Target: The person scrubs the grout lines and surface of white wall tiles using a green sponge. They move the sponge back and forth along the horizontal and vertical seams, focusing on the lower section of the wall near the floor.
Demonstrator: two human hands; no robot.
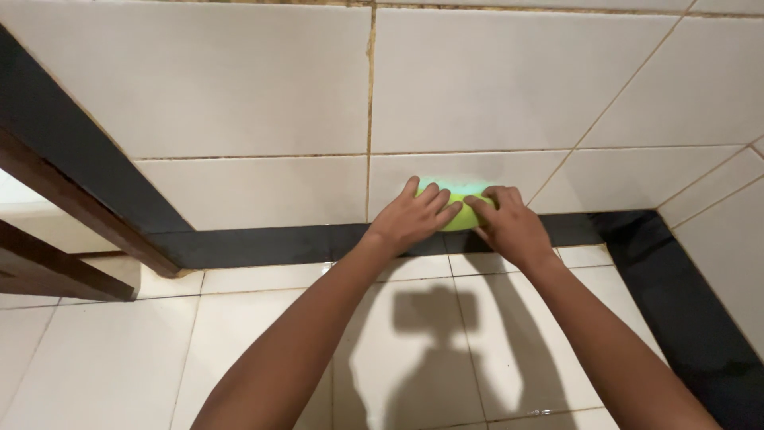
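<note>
Both hands press a bright green, rounded pad, probably a sponge (460, 209), flat against the glossy white wall tile (263, 191), just above the black skirting band (278, 241). The left hand (407, 219), at nine o'clock of it, lays its fingers over it; the right hand (509, 225), at three o'clock, curls onto its edge. Smooth floor tiles (103, 358) gleam below.

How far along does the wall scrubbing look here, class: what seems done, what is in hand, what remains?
Done: the upper white wall tiles look clean, though whether they were scrubbed cannot be told. In hand: the left hand and right hand press a yellow-green sponge against the lowest wall tile, above the black skirting strip. Left: brownish staining shows in the vertical grout line.
</note>
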